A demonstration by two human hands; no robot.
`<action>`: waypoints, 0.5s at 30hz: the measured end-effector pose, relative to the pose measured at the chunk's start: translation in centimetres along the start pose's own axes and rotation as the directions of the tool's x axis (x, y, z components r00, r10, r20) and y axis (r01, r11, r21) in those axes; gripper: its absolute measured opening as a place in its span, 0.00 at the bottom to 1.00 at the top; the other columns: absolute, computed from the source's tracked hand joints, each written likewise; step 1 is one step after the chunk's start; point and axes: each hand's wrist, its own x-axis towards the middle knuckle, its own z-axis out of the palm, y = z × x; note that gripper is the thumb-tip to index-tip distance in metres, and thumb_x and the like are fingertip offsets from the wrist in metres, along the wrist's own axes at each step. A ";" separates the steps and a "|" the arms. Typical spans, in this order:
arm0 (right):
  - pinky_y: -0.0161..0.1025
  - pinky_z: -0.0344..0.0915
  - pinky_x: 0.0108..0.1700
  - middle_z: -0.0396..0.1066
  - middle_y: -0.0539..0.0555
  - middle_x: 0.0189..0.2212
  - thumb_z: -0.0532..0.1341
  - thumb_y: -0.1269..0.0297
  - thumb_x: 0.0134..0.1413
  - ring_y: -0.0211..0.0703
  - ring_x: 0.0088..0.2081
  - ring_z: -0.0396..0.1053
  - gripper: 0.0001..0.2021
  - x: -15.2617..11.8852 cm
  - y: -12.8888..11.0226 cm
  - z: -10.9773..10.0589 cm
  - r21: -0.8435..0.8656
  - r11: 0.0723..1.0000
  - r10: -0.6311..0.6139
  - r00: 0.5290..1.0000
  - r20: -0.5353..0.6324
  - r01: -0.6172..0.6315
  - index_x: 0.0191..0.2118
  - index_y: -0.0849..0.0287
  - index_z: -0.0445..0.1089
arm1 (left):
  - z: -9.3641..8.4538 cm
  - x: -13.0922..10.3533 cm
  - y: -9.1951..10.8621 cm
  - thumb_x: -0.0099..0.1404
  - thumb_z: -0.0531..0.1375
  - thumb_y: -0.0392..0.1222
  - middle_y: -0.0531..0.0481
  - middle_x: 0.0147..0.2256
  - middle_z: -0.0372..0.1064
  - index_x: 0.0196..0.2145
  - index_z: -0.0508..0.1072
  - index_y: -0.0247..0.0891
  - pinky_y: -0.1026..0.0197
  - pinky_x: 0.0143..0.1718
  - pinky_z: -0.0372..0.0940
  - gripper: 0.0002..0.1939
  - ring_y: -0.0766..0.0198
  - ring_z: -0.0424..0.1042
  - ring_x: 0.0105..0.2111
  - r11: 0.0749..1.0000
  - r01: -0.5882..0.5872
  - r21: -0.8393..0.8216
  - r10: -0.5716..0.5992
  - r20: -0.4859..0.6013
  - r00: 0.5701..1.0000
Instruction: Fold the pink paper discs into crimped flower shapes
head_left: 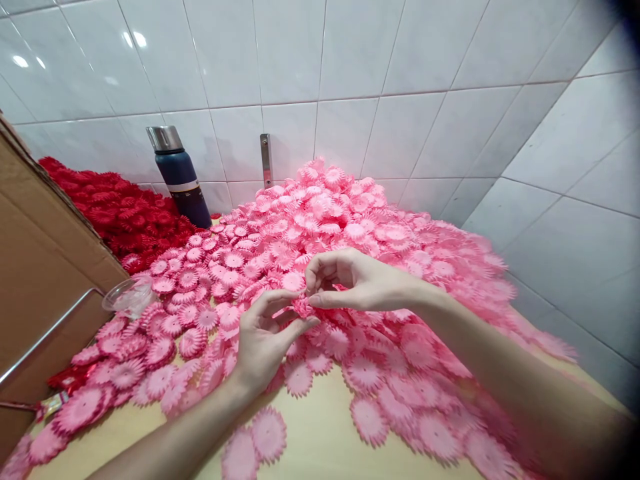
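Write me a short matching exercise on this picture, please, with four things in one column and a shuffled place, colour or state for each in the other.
Column one
1. Bottle
2. Left hand
3. Metal strip
4. Container

Column two
A. Upright against the tiled wall
B. See-through, near the cardboard
C. Dark blue with a silver cap
D. At a small pink piece

Right pairs: 1-C, 2-D, 3-A, 4-B.
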 end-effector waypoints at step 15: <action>0.36 0.63 0.31 0.66 0.49 0.29 0.60 0.76 0.51 0.35 0.29 0.63 0.07 0.3 1.5 -0.3 0.041 0.998 0.054 0.995 -0.081 -0.051 0.34 0.59 0.63 | 0.0 0.1 0.2 0.50 0.69 0.27 0.57 0.32 0.75 0.33 0.76 0.41 0.71 0.36 0.74 0.13 0.71 0.76 0.33 0.989 -0.125 0.080 0.131 -0.079 0.988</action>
